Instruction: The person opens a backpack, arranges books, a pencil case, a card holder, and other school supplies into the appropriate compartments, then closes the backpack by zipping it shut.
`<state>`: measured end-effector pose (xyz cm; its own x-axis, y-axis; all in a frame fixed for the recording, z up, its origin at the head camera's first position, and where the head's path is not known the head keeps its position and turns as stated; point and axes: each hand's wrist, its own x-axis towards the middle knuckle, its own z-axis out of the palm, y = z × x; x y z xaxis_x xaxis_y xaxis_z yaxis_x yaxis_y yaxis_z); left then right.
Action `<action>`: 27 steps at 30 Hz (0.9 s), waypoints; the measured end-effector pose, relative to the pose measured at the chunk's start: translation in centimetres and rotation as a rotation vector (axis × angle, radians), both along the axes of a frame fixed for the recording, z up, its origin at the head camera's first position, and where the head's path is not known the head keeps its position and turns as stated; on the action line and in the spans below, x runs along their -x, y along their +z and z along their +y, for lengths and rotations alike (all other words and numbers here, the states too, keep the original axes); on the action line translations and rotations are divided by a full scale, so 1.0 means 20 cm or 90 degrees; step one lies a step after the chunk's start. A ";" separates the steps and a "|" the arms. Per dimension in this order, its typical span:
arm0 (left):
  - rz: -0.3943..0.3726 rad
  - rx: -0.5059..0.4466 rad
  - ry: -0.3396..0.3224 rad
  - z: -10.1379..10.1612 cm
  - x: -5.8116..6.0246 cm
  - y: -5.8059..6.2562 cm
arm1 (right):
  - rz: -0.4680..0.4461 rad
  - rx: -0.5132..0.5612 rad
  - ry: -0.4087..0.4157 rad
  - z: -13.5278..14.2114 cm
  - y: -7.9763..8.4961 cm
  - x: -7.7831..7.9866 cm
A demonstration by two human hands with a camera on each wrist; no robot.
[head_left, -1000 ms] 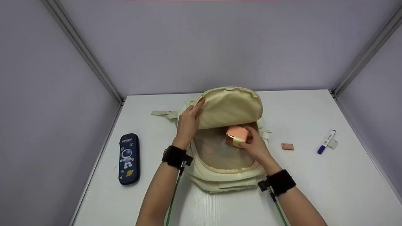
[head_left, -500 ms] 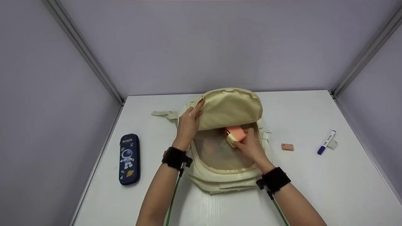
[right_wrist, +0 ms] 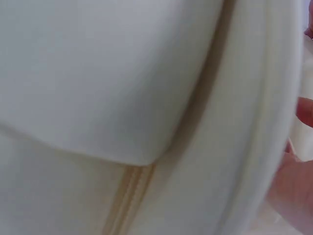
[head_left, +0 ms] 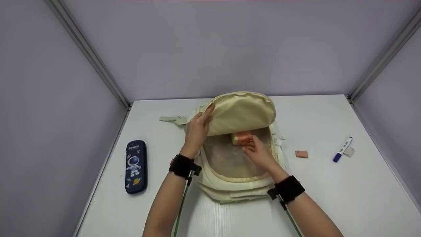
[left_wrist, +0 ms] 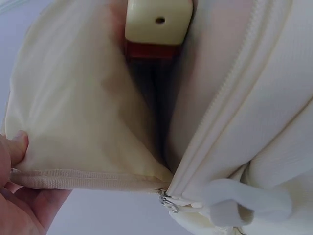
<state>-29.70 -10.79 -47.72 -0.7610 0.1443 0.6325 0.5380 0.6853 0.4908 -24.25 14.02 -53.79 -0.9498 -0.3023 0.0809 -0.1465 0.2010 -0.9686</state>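
A cream backpack (head_left: 236, 189) lies unzipped on the table. My left hand (head_left: 197, 128) holds up its flap (head_left: 243, 113), pinching the zipped edge between thumb and fingers in the left wrist view. Inside, partly under the flap, sits an orange and cream box (head_left: 240, 137). The left wrist view shows a small round hole in the cream face of this box (left_wrist: 159, 22), as on a pencil sharpener. My right hand (head_left: 261, 154) reaches into the bag, its fingertips right at the box and its thumb apart from it. Bag fabric fills most of the right wrist view.
A navy pencil case (head_left: 136, 167) with an astronaut print lies at the left. To the right are a small orange block (head_left: 301, 154), a blue-capped marker (head_left: 342, 149) and a small pale piece (head_left: 349, 151). A strap (head_left: 172, 120) sticks out leftward from the bag.
The orange and cream box has turned and moved deeper under the flap. My right hand has let go of it, with the thumb drawn away. The left hand keeps its hold on the flap.
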 end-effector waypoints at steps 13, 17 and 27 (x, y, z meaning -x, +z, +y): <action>-0.003 -0.039 -0.017 -0.01 0.01 -0.01 | 0.091 -0.103 0.088 0.09 0.06 -0.02; -0.001 -0.030 -0.016 -0.02 0.01 -0.02 | 0.207 -0.151 -0.032 0.14 0.13 0.00; -0.029 -0.033 0.001 -0.08 0.03 -0.04 | 0.344 -0.261 -0.176 0.21 0.24 0.17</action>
<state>-30.39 -12.41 -48.43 -0.7894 0.1118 0.6037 0.5136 0.6590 0.5495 -27.70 18.31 -48.93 -0.8555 -0.1635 0.4913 -0.4735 0.6308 -0.6147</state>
